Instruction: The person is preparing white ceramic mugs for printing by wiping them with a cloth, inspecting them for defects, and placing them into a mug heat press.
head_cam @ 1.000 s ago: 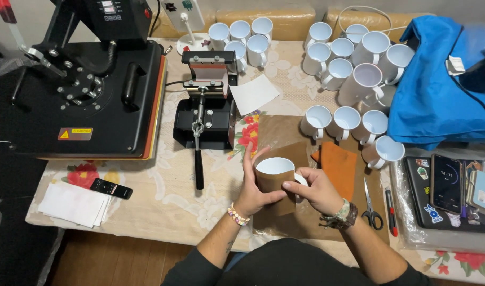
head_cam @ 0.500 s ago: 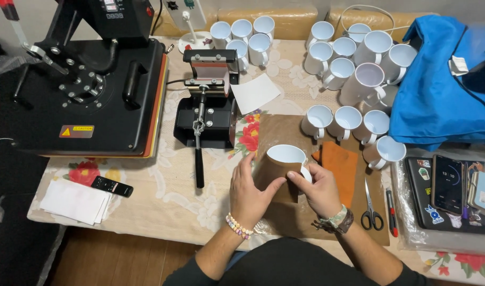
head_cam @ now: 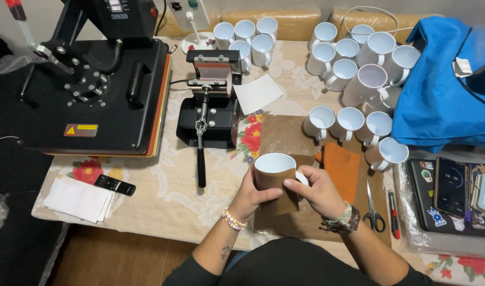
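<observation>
A table point(head_cam: 163, 175) covered with a floral cloth is seen. A heat press point(head_cam: 89, 79) is set far left, white mugs point(head_cam: 354, 79) far right, scissors point(head_cam: 374, 209) near right, possibly paper sheets point(head_cam: 78, 198) near left.

Dark top, sleeves pushed up. Left wrist: pastel bead bracelet point(head_cam: 233, 219), small forearm tattoo point(head_cam: 226, 252). Right wrist: woven band point(head_cam: 340, 221).

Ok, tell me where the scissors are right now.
In the head view the scissors lie flat on the table's right side, just right of the right hand, beside a red pen.
</observation>
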